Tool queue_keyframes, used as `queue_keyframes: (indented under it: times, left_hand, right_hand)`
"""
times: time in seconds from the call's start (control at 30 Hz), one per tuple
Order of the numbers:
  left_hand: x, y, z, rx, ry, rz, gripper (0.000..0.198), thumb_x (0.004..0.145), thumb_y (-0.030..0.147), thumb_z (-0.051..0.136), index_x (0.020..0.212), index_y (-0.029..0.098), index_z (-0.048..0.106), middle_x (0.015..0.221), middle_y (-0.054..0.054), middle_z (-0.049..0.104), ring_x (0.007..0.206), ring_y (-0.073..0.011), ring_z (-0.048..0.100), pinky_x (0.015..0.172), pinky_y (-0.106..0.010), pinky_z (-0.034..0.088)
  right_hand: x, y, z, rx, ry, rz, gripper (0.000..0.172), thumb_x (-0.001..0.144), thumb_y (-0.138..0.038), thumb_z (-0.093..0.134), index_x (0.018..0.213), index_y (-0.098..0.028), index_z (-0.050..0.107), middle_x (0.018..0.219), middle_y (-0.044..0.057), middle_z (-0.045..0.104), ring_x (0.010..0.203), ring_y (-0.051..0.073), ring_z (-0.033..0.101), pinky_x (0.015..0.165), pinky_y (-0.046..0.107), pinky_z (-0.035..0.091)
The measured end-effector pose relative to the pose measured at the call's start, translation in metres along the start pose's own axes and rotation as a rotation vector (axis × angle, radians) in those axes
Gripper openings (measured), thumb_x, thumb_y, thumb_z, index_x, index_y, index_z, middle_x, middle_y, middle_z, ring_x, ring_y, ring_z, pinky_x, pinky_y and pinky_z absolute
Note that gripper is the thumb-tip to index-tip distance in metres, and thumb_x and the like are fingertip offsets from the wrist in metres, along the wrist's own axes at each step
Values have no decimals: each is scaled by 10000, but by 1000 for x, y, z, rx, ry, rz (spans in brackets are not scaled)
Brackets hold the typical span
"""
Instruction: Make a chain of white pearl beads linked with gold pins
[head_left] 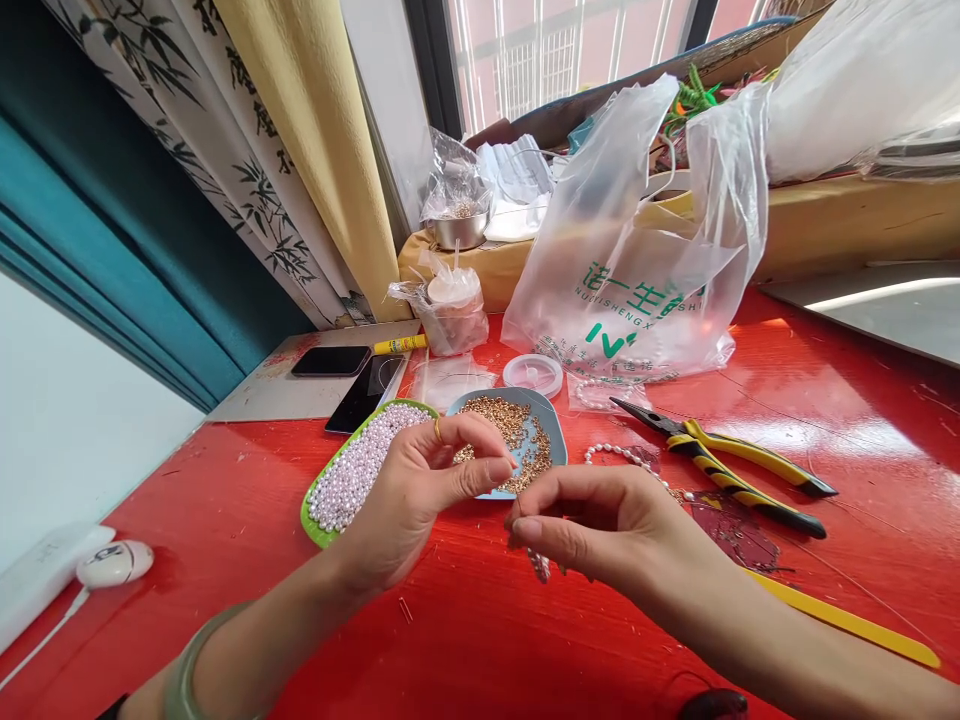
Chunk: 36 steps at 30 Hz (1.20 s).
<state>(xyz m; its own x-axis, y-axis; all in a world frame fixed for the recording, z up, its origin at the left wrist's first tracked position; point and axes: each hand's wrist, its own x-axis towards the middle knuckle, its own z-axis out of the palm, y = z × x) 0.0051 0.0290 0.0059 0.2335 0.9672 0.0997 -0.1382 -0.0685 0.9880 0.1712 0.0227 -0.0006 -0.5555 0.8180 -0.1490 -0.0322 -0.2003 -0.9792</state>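
Note:
My left hand point(424, 490), a ring on one finger, is closed in a pinch above the bead dishes; whatever lies at its fingertips is too small to make out. Close beside it, my right hand point(600, 515) pinches what looks like a thin thread, its fingertips just below the left ones. Under the right fingers hangs a short string of pale beads point(538, 566), partly hidden by the hand. Behind my left hand stands a green dish point(309, 520) of pearly lilac beads point(360, 465). A blue-grey dish point(556, 440) of small gold beads point(499, 415) is behind both fingertips.
Yellow-black pliers point(720, 455) lie right, near a pearl bead strand point(619, 452) and a yellow strip point(847, 615). Behind are a clear round lid point(533, 374), a plastic bag point(622, 270) and phone point(331, 361). A white mouse-like device point(115, 564) sits left on the red table point(450, 640).

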Motion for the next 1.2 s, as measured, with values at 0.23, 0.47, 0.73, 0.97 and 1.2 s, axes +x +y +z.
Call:
queue_keyframes:
  times: [0.23,0.47,0.73,0.97,1.2]
  left_hand:
    - [-2,2,2,-3,37,-44,96,690,193,706,620,197,640,638,37,556,679,-103,462,667,-207,378]
    - [9,0,-9,112,28,-105,84,704,251,692,693,180,648,701,16,596,653,-107,497,652,-232,403]
    - [33,-11,-54,1311,142,-85,138,768,231,555,826,223,679,889,-53,585,818,-214,552,749,-362,407]
    - [38,3,-82,1438,17,-152,171,756,228,527,810,233,690,878,-46,656,855,-226,567,737,-341,389]
    - [39,2,-92,1496,-159,-234,98,686,238,592,730,235,679,816,-4,704,804,-222,605,626,-301,360]
  right_hand:
    - [-2,-3,2,175,-54,78,228,717,-346,673,624,-138,662,611,7,648,491,64,485,470,186,364]
    - [2,0,-5,184,-7,47,191,727,-297,677,625,-136,678,580,2,631,460,62,482,456,185,391]
    - [16,9,-24,383,227,72,118,682,-278,724,664,-162,709,669,-2,654,542,39,488,506,130,394]
    - [18,11,-25,347,299,105,201,579,-314,797,721,-187,734,631,-2,653,486,50,450,456,168,370]
    - [20,12,-25,302,286,103,161,624,-317,778,641,-175,704,591,-22,619,478,28,423,439,134,335]
